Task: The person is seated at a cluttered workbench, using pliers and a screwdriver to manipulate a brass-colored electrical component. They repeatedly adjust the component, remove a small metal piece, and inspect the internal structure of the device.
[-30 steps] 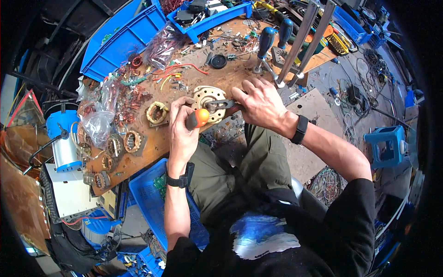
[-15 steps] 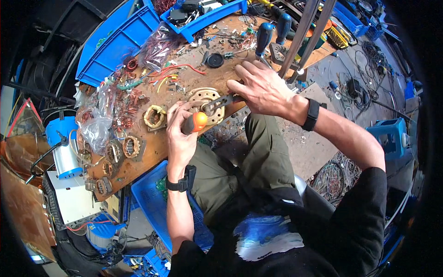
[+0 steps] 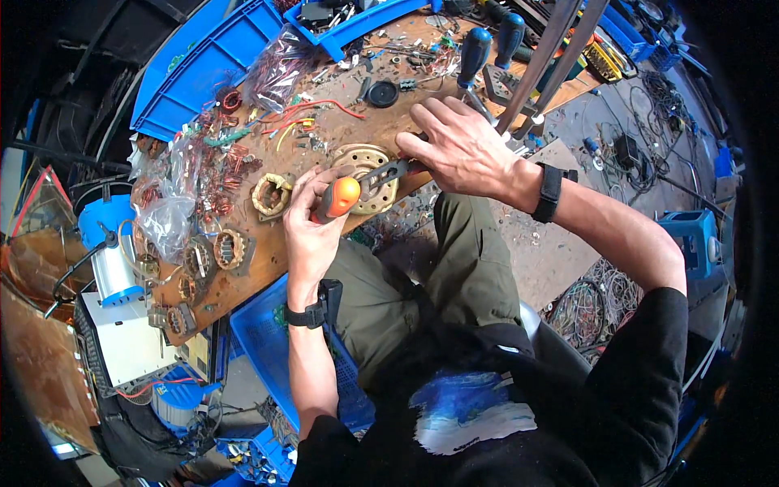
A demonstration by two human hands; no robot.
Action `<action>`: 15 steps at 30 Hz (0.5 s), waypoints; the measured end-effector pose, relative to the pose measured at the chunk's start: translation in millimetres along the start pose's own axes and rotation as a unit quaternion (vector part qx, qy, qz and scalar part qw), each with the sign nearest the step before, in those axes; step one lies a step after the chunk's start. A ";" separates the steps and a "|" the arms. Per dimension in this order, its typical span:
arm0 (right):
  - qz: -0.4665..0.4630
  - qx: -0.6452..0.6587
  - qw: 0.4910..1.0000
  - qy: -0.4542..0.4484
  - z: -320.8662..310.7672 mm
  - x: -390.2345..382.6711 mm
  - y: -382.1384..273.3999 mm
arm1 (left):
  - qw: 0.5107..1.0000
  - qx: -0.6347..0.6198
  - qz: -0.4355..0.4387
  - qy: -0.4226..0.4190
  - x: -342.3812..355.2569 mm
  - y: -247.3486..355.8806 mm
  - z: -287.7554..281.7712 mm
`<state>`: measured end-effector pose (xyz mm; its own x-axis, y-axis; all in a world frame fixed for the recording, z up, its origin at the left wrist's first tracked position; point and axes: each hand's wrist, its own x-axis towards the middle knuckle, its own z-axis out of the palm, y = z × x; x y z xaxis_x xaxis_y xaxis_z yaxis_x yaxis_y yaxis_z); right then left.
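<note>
1. Fingers [image 3: 307,185] of our left hand [image 3: 310,233] closed around an orange-and-grey handle [image 3: 338,198], held tilted over the pale, holed round part [image 3: 383,196], seemingly to steady it.
2. Our right hand [image 3: 468,151] curled its fingers together over one end of a slotted grey tool [image 3: 389,173]; we could not tell how the hidden tips pinched it.
3. The round part lay between our hands at the near edge of the workbench [image 3: 337,126], probably so both could reach it.
4. Ring-shaped cores [image 3: 231,250] sat to its left, perhaps to leave us working room.
</note>
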<state>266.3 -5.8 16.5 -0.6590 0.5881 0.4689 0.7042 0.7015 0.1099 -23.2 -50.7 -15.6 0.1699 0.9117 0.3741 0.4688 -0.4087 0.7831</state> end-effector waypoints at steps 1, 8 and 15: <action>-0.001 -0.001 1.000 -0.004 -0.7 1.3 -0.1 | 1.000 -0.006 -0.013 0.002 0.6 1.9 -0.3; -0.018 -0.012 1.000 -0.007 -4.1 7.2 -2.6 | 0.998 -0.023 -0.066 0.008 0.5 7.9 -0.5; -0.036 -0.021 0.998 -0.039 -10.0 13.4 1.1 | 1.000 0.007 -0.024 -0.003 3.2 9.9 -2.6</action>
<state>260.9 -1.1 31.7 -0.7257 0.5670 0.3896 0.6634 0.7267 0.1781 -20.3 -52.0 -5.3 0.1524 0.9302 0.3338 0.4892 -0.3645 0.7923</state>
